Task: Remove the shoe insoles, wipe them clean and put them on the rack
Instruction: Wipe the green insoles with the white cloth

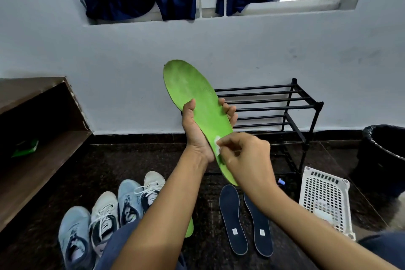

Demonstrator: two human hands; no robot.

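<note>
Wiping goes best with the left hand (197, 129) bracing the green insole (192, 94) from behind, as here: thumb over the left edge, fingers curled round the right edge, so the foam cannot flex away under pressure. The right hand (247, 155) pinches a small white wipe (217, 144) against the heel end. Long strokes toward the toe would, I judge, lift grime rather than smear it. The insole is held upright, toe up, in front of the black rack (274, 107) and apart from it. Its face is bright green and finely textured, with pale dusty scuffing over the forefoot.
</note>
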